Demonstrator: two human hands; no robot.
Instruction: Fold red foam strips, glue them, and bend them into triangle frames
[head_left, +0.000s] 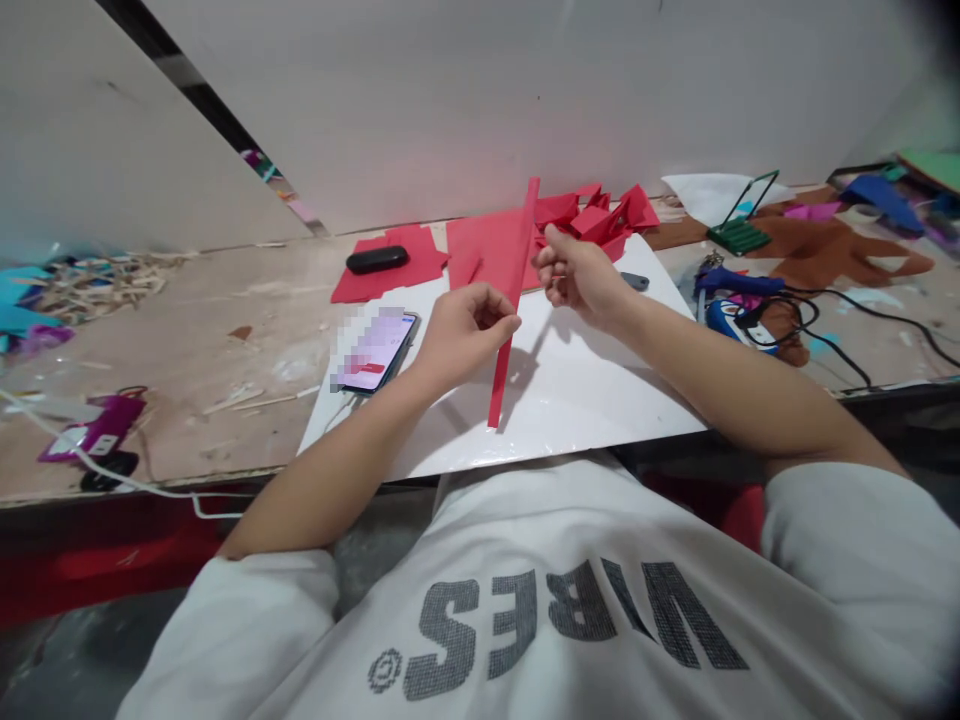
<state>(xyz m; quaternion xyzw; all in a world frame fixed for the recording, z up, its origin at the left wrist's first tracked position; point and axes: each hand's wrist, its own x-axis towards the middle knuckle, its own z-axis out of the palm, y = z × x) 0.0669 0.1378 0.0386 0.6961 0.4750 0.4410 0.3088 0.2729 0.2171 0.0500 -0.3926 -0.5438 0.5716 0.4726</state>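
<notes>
A long, narrow strip of red paper (pixel 505 375) stands out over a white board, slanting up and away from me. My left hand (pixel 461 330) pinches it near the middle between thumb and forefinger. To the right of the strip, my right hand (pixel 587 282) is raised with loosely curled fingers apart from it, holding nothing that I can see. Behind the strip lies a flat red sheet (pixel 480 235). Folded red paper pieces (pixel 596 215) are heaped just beyond my right hand. A grey tool end (pixel 636 281) shows partly behind my right wrist.
The white board (pixel 600 400) covers the table's front middle. A lit phone (pixel 386 355) and a black case (pixel 377 260) on red paper are at left. A purple glue gun (pixel 101 430) lies far left; a blue tool (pixel 739 282) with black cables and a green stand (pixel 739 235) are right.
</notes>
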